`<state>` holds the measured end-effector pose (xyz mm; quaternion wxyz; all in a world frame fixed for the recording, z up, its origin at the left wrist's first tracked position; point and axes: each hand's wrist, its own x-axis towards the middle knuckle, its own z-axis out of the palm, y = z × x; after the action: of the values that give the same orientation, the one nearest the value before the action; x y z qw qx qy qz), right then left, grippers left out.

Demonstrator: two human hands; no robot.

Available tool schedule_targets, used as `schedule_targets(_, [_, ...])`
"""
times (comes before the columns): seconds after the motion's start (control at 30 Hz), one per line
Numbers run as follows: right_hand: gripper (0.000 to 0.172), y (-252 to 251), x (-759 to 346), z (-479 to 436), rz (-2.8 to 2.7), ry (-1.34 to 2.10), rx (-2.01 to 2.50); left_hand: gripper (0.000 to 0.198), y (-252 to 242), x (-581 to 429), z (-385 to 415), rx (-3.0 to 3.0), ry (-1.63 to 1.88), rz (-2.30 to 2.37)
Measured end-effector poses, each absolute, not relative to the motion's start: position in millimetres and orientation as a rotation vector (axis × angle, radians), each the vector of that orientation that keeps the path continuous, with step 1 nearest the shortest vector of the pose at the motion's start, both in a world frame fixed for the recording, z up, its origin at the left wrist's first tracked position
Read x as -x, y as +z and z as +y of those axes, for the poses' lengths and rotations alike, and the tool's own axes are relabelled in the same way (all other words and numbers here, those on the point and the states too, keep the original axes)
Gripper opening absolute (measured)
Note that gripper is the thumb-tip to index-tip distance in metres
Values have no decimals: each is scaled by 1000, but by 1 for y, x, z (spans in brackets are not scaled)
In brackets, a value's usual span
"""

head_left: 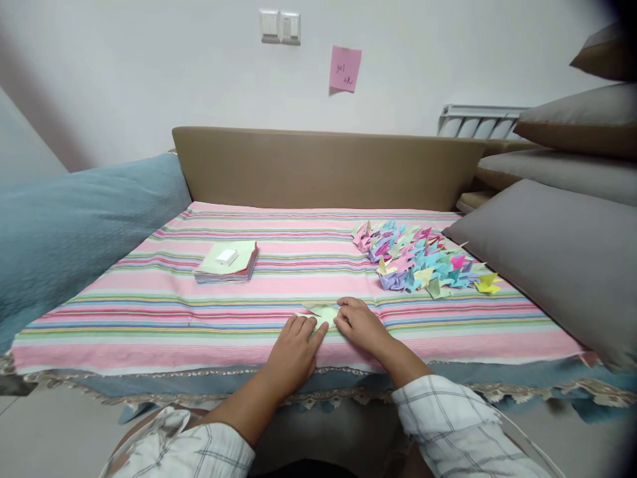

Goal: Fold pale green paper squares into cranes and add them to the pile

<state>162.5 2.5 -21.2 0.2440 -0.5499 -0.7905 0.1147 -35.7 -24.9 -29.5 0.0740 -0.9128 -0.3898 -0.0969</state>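
Observation:
A light green folded paper point(326, 315) lies on the striped cloth before me, with a pointed flap at its upper left. My left hand point(297, 345) holds down its left and lower part, fingers bent together and thumb stretched along the near edge. At the right end, my right hand point(361, 324) has its fingers curled in, with thumb and index on the paper's edge. The fingers cover parts of the paper, so its full shape is hidden. Farther right sits a group of colourful folded paper cranes point(423, 259), several in pink, blue, purple, green and yellow.
Left of centre, a stack of square paper point(226, 271) carries a small white block point(227, 257). The striped cloth point(124, 302) covers the seat. A brown backrest point(323, 169) stands behind, a blue bolster point(89, 219) at left, grey cushions point(557, 259) at right.

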Motion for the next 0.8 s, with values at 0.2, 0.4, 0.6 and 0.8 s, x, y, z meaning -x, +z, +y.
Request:
schedule_targets(0.2, [10,-24,-167,5,-2100,408,1475,62,-30,34,-25,2738,-282,-1184])
schedule_targets(0.4, [25,-22,-187,6,-1961,602,1387,63,-35,34,-26,2706,-303,-1180])
schedule_targets(0.6, [23,-28,-193,4,-1969,648,1447,63,-37,33,-26,2700,-327,-1182])
schedule_targets(0.8, [22,-29,-182,-1,-1920,653,1532,64,-37,34,-26,2697,-332,-1188])
